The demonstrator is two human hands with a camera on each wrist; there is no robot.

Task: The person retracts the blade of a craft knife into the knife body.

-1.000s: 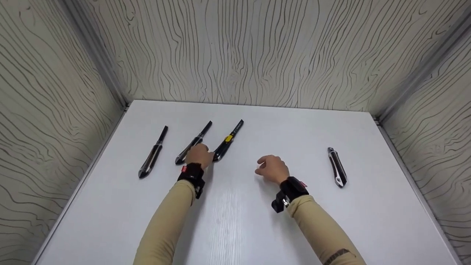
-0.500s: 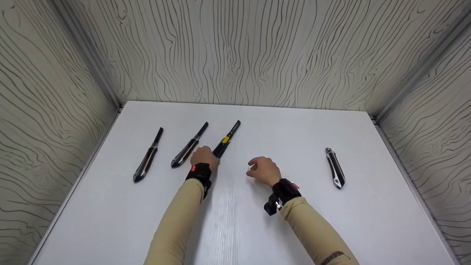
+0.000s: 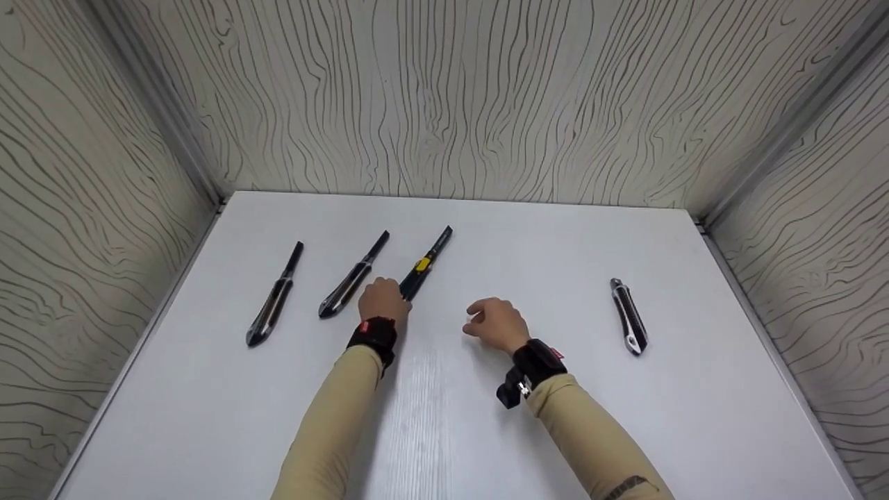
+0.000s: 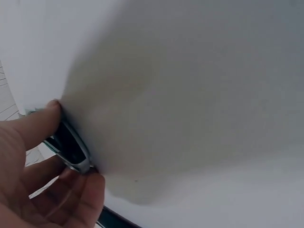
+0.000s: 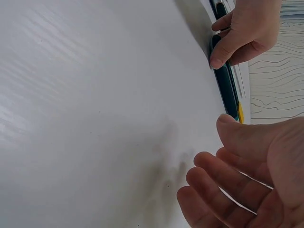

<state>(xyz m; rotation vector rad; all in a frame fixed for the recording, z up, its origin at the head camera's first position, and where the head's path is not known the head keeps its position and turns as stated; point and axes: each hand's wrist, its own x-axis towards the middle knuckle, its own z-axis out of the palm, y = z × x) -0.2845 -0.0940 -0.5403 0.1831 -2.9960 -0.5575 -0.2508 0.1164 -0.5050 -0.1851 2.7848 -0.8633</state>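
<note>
Four utility knives lie on a white table point(image 3: 444, 430). My left hand point(image 3: 381, 299) covers the near end of the black knife with a yellow slider point(image 3: 424, 264). In the left wrist view its thumb point(image 4: 42, 124) and fingers point(image 4: 81, 191) pinch that knife's butt end point(image 4: 72, 150), which still lies on the table. In the right wrist view the same knife point(image 5: 226, 86) lies flat under my left thumb. My right hand point(image 3: 494, 321) hovers just right of it, fingers point(image 5: 218, 186) loosely curled and holding nothing.
Two more black-and-silver knives lie to the left, one point(image 3: 271, 302) at the far left and one point(image 3: 351, 278) beside my left hand. A fourth knife point(image 3: 628, 317) lies alone at the right. Wood-grain walls point(image 3: 458, 104) close in the table on three sides.
My left hand has slid right from the second knife's near end onto the yellow-slider knife's end. My right hand has drifted a little to the left.
</note>
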